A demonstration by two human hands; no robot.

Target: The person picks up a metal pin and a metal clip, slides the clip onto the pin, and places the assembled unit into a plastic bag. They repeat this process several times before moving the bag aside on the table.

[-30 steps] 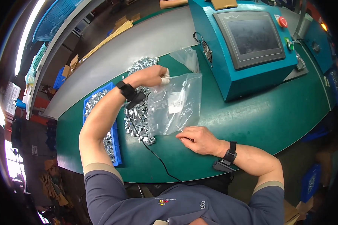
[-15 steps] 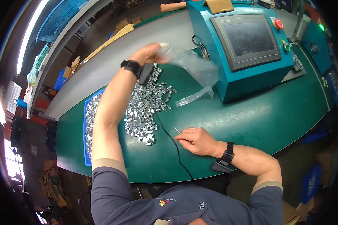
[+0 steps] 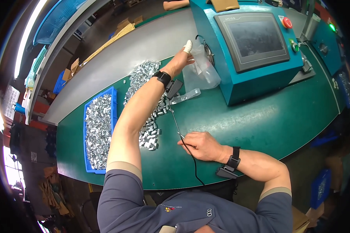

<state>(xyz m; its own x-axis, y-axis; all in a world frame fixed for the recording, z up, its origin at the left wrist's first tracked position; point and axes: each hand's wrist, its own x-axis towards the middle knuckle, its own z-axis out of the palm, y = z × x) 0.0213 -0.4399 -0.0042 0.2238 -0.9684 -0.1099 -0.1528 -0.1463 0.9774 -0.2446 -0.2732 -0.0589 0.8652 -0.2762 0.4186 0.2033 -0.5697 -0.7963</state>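
Note:
My left hand [image 3: 179,62] reaches far across the bench, its fingers apart and one digit wrapped in white. Just beyond its fingertips a clear plastic bag [image 3: 204,72] lies crumpled against the side of the teal machine; any contact between them is hard to make out. Under my left forearm spreads a heap of small silvery metal pieces [image 3: 149,136], partly hidden by the arm. My right hand [image 3: 206,146] rests low on the green bench top [image 3: 256,124], closed around a thin metal rod [image 3: 180,134] whose tip sticks out to the left.
A blue tray [image 3: 114,105] full of similar metal pieces stands at the left. The teal machine [image 3: 237,87] with its screen [image 3: 258,39] and red button [image 3: 287,22] occupies the back right. A black cable [image 3: 194,163] runs over the near edge. A grey panel [image 3: 144,50] borders the back.
My left hand has swung right and the plastic bag has come down beside the machine, the fingers now spread. The blue tray shows more fully. My right hand stays nearly still.

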